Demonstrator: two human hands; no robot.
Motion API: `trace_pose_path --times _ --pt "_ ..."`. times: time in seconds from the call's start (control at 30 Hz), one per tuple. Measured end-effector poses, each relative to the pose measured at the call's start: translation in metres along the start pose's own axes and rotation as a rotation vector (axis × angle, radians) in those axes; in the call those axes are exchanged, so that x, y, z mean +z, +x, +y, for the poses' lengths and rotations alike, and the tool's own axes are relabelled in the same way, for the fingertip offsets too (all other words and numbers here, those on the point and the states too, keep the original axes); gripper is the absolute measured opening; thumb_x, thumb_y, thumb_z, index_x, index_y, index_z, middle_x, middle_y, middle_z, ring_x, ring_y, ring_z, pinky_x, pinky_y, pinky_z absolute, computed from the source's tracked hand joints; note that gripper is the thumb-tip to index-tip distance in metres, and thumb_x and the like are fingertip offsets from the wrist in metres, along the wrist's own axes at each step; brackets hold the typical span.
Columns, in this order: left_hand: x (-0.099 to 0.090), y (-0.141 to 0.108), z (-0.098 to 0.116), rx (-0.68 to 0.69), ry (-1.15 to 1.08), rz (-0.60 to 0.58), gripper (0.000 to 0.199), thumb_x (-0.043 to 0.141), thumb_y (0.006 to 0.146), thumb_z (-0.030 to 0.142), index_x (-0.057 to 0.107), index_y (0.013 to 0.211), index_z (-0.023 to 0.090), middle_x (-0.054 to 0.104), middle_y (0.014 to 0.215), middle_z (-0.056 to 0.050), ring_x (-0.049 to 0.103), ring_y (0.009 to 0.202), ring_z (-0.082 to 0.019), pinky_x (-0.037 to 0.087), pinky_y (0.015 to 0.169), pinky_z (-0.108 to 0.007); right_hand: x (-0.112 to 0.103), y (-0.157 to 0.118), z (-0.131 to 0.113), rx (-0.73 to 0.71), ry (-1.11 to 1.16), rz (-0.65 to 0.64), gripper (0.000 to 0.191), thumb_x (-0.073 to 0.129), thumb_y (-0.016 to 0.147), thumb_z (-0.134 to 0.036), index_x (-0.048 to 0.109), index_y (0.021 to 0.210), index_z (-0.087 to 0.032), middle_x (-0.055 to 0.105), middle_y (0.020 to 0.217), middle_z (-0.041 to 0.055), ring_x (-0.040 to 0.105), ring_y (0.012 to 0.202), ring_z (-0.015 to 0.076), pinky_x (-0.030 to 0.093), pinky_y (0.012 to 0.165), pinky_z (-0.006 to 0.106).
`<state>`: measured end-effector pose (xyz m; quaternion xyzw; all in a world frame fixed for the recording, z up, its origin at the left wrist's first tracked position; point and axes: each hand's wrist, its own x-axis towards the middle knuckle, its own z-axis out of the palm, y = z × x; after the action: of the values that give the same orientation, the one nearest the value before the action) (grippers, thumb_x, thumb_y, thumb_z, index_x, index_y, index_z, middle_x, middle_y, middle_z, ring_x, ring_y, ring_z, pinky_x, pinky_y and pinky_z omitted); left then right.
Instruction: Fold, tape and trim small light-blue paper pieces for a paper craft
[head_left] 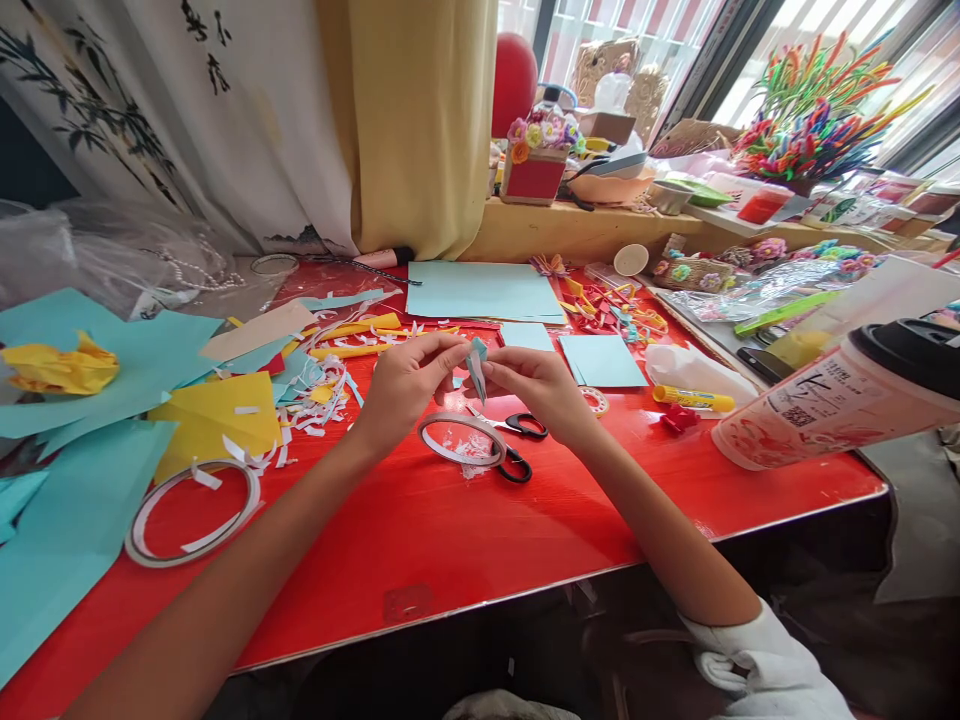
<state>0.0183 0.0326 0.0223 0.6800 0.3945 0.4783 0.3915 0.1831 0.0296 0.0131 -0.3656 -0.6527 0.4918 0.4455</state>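
Between my two hands, above the red table, is a small folded piece of light blue paper (476, 366). My left hand (412, 385) pinches its left side with thumb and finger. From the other side, my right hand (536, 390) grips it the same way. Below them lies a roll of tape (463, 440), with paper scraps inside its ring. Scissors with black handles (527, 426) rest beside that roll, partly under it. Light blue paper squares (602, 361) lie just beyond my right hand.
Paper shreds (322, 390), yellow paper (225, 415) and a larger tape roll (193, 512) are on the left of the red table (480, 560). At right stand a tilted-looking drink cup (832, 400) and a yellow glue stick (692, 399). A stack of blue sheets (484, 290) lies at the back.
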Motion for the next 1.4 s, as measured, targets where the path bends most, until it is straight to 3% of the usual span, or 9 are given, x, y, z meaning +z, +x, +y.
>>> trace_pose_path --times 0.13,0.33,0.47,0.6,0.73,0.9,1.03,1.4 --pt "0.002 0.002 -0.003 -0.057 -0.1 -0.053 0.03 0.052 0.078 0.042 0.06 0.093 0.017 0.057 0.077 -0.002 0.05 0.063 -0.01 0.043 0.054 -0.022 0.002 0.001 0.002 -0.033 0.044 0.061 0.023 0.054 0.08 -0.033 0.065 0.092 -0.017 0.066 0.079 0.0023 0.065 0.075 0.0153 0.054 0.075 0.031" --pt "0.005 0.002 -0.01 -0.136 0.003 -0.125 0.041 0.062 0.07 0.041 0.055 0.103 0.018 0.059 0.099 -0.007 0.055 0.088 -0.018 0.045 0.073 -0.029 0.004 -0.001 0.004 -0.139 -0.115 0.224 0.022 0.05 0.082 -0.031 0.064 0.094 -0.019 0.066 0.083 0.0019 0.063 0.079 0.0152 0.053 0.075 0.031" --pt "0.006 0.0 -0.006 -0.197 -0.032 -0.219 0.043 0.061 0.071 0.041 0.052 0.107 0.019 0.061 0.091 -0.006 0.059 0.081 -0.017 0.046 0.071 -0.03 0.002 -0.002 0.004 -0.221 -0.249 0.334 0.021 0.048 0.083 -0.03 0.064 0.092 -0.019 0.064 0.08 0.0018 0.062 0.077 0.0149 0.052 0.074 0.031" --pt "0.004 -0.002 0.001 -0.173 0.027 -0.178 0.042 0.061 0.071 0.041 0.055 0.106 0.019 0.058 0.071 -0.001 0.056 0.065 -0.013 0.043 0.056 -0.023 -0.001 -0.002 0.003 -0.267 -0.36 0.386 0.019 0.048 0.083 -0.03 0.063 0.089 -0.02 0.063 0.074 0.0003 0.061 0.072 0.0145 0.052 0.072 0.031" --pt "0.004 -0.001 0.004 -0.175 -0.005 -0.214 0.036 0.06 0.072 0.041 0.056 0.099 0.019 0.051 0.063 0.002 0.046 0.05 -0.009 0.036 0.043 -0.02 0.0 -0.002 0.002 -0.277 -0.416 0.404 0.02 0.047 0.084 -0.031 0.063 0.089 -0.021 0.062 0.072 0.0002 0.06 0.069 0.0139 0.052 0.069 0.03" --pt "0.006 -0.002 0.007 -0.187 -0.062 -0.203 0.026 0.056 0.075 0.042 0.057 0.081 0.017 0.05 0.062 0.002 0.04 0.046 -0.006 0.032 0.042 -0.02 0.0 -0.003 0.003 -0.271 -0.399 0.405 0.02 0.048 0.084 -0.031 0.063 0.088 -0.02 0.062 0.073 0.0009 0.06 0.07 0.0143 0.052 0.071 0.03" --pt "0.006 -0.004 0.008 -0.165 -0.02 -0.191 0.032 0.051 0.077 0.045 0.056 0.065 0.016 0.049 0.057 0.001 0.038 0.046 -0.007 0.029 0.043 -0.022 0.002 -0.004 0.002 -0.242 -0.323 0.364 0.022 0.048 0.083 -0.033 0.064 0.09 -0.019 0.063 0.076 0.0012 0.061 0.073 0.0143 0.052 0.072 0.03" --pt "0.006 -0.004 0.006 -0.204 -0.062 -0.192 0.034 0.054 0.075 0.046 0.059 0.06 0.015 0.049 0.052 0.002 0.033 0.043 -0.006 0.024 0.043 -0.023 0.007 -0.006 -0.004 -0.199 -0.132 0.267 0.022 0.049 0.083 -0.029 0.065 0.093 -0.019 0.064 0.081 0.0015 0.062 0.077 0.0142 0.054 0.076 0.032"
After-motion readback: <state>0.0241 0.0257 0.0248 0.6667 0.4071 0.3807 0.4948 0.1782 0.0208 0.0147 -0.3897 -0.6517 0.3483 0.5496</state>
